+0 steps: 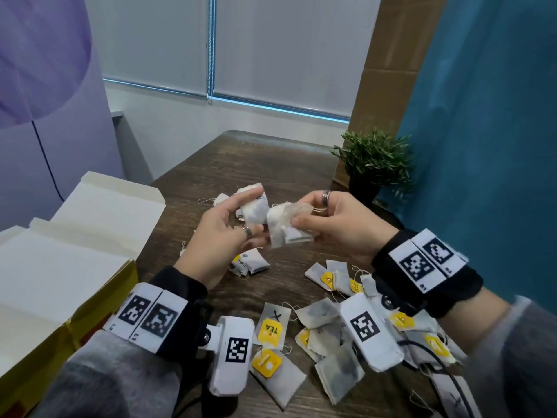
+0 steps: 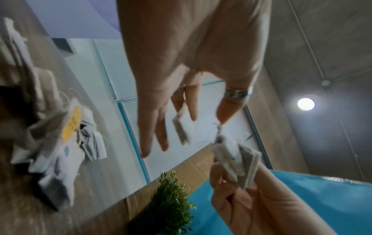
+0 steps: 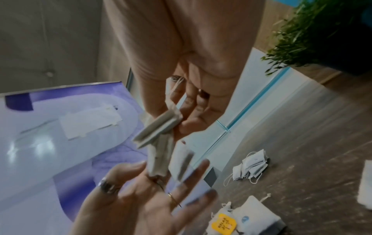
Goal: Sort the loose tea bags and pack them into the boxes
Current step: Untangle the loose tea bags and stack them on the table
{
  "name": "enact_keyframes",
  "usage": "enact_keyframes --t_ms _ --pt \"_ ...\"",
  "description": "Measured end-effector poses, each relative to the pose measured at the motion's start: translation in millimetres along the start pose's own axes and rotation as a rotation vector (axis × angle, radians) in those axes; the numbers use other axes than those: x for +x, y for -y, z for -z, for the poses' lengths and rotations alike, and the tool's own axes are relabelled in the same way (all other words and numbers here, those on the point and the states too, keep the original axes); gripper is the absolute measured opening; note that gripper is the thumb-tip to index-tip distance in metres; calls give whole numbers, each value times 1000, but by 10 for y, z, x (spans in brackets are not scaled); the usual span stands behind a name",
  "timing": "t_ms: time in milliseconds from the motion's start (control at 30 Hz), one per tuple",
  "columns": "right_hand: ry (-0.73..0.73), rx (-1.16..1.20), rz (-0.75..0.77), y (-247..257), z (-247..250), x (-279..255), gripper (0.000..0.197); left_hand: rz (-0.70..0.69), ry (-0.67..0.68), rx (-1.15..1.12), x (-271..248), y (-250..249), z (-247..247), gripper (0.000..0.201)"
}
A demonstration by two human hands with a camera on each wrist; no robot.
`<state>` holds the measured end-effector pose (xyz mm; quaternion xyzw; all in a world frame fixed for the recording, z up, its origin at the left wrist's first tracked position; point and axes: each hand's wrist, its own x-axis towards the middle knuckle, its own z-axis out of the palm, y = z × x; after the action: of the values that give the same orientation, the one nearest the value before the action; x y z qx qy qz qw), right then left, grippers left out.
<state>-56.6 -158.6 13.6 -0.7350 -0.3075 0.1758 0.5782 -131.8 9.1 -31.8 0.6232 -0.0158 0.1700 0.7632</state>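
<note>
Both hands are raised above the dark wooden table point(image 1: 271, 164). My left hand point(image 1: 223, 227) pinches a small stack of white tea bags point(image 1: 254, 206) between thumb and fingers; one of them shows between the fingers in the left wrist view point(image 2: 181, 128). My right hand point(image 1: 337, 227) grips another bunch of tea bags point(image 1: 289, 229) right beside it, seen edge-on in the right wrist view point(image 3: 159, 128). The two bunches nearly touch. An open box point(image 1: 99, 312) with yellow sides and cream flaps stands at the left. Several loose yellow-tagged tea bags point(image 1: 269, 327) lie on the near table.
A small heap of blue-tagged bags point(image 1: 251, 260) lies under my hands, and another heap point(image 1: 221, 200) lies farther back. A potted green plant point(image 1: 373, 164) stands at the back right by a cardboard panel point(image 1: 379, 70) and a blue cloth point(image 1: 482, 146).
</note>
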Motion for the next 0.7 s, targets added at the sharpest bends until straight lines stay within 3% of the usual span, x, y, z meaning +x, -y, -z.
enact_keyframes --t_ms 100,167,233,333,433,533,600,700 --pt "-29 135 24 10 63 23 16 125 64 -113 21 5 -19 47" --pt "14 90 4 -17 57 36 14 147 86 -121 29 29 -47 36" --pt "35 45 -30 -59 64 53 13 150 60 -83 33 61 -59 29" --pt "-73 83 -117 -122 219 113 14 181 -31 -84 50 107 -23 33" --pt "-7 -151 -304 -307 430 223 11 182 -93 -87 60 129 6 33" --pt "174 -698 -491 -538 475 321 9 210 -90 -14 70 139 3 25" --pt "227 -869 -509 -591 432 352 10 240 -102 -6 95 155 12 28" --pt "241 -915 -467 -600 387 363 12 277 -98 4 113 176 19 30"
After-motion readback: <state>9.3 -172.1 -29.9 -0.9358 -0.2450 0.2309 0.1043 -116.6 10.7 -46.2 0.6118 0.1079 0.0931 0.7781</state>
